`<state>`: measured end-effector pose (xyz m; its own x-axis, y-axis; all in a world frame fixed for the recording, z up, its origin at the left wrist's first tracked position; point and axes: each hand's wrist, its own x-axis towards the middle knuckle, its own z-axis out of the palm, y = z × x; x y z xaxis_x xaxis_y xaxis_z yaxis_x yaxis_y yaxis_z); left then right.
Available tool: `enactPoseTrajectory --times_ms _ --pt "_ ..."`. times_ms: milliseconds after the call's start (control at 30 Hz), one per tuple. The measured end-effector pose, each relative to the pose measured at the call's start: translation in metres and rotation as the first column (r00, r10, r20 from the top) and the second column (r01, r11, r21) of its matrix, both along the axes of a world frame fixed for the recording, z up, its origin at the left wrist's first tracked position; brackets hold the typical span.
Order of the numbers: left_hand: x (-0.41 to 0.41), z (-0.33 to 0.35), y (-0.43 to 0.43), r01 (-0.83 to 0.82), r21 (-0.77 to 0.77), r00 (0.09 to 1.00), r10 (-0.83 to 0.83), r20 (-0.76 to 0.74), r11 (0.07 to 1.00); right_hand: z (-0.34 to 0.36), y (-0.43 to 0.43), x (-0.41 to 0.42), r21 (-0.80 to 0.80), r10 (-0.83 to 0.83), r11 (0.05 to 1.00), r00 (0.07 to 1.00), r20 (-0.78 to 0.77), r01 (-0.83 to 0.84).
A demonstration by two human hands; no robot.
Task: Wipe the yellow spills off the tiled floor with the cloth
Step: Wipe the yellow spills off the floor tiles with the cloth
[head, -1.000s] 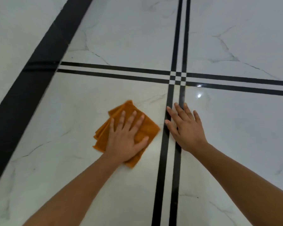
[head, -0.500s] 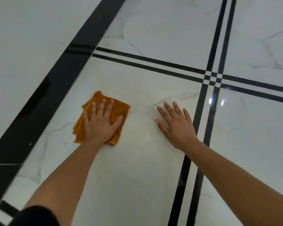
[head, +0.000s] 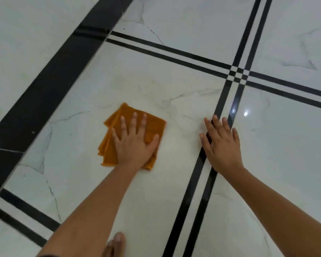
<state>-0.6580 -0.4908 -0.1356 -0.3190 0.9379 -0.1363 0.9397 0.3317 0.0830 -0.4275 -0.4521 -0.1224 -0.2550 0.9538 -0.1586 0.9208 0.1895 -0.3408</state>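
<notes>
The person is pressing the left hand (head: 135,145) flat on the folded orange cloth (head: 154,127). The fingers are straight and spread, the thumb is out to the side, and nothing is being gripped or pinched. The cloth is lying on the white marbled tile (head: 156,201), roughly midway between the wide black band (head: 50,86) on the tile's left edge and the double black strips (head: 191,184) on its right edge. The right hand (head: 222,147) is resting palm-down across those strips, fingers extended and released, holding nothing. It appears to be serving as a brace. A toe (head: 117,243) is showing at the bottom edge of the view.

A faint yellowish trace (head: 152,82) is showing beyond the cloth, toward the tile's far edge. It is too pale to confirm as residue.

The step in hand is judged to be a wiping stroke. For a good result:

- **Pressure:** Load should be going through the whole palm, because the cloth's layers are fanning out at its left side and could drag apart.
- **Direction:** Strokes should be overlapping and working toward the far edge, where the trace lies.
- **Bracing:** The glossy tile is probably slick, so the bracing hand should be carrying weight.
- **Cloth face:** Turning the cloth to a fresh face will likely prevent smearing.
</notes>
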Motion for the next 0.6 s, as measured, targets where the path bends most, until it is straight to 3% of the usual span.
enactPoseTrajectory --times_ms 100,167,333,400,500,567,600 --pt "0.044 0.003 -0.049 0.352 -0.02 0.936 -0.351 0.023 0.936 0.002 -0.004 0.015 -0.011 -0.066 0.998 0.998 -0.014 0.066" --pt "0.039 0.0 -0.037 0.465 -0.058 0.884 -0.467 -0.028 0.883 0.002 -0.008 0.029 -0.002 -0.084 0.996 0.996 -0.003 0.084" --pt "0.071 0.001 0.018 0.087 -0.036 0.996 -0.087 -0.014 0.996 -0.002 -0.01 0.059 -0.036 -0.12 0.992 0.992 0.034 0.121" --pt "0.11 0.0 -0.004 0.271 -0.025 0.963 -0.271 0.012 0.962 -0.003 -0.009 0.069 -0.041 -0.15 0.987 0.986 0.065 0.153" --pt "0.115 0.004 -0.011 0.544 -0.037 0.839 -0.544 0.014 0.839 -0.004 -0.011 0.084 -0.039 -0.192 0.98 0.979 0.075 0.195" --pt "0.109 0.0 0.03 0.495 -0.062 0.868 -0.497 -0.013 0.867 -0.006 -0.016 0.101 -0.036 -0.206 0.977 0.976 0.074 0.209" --pt "0.111 -0.001 0.054 0.382 -0.057 0.924 -0.383 -0.001 0.922 -0.006 -0.019 0.108 -0.037 -0.21 0.976 0.975 0.075 0.213"
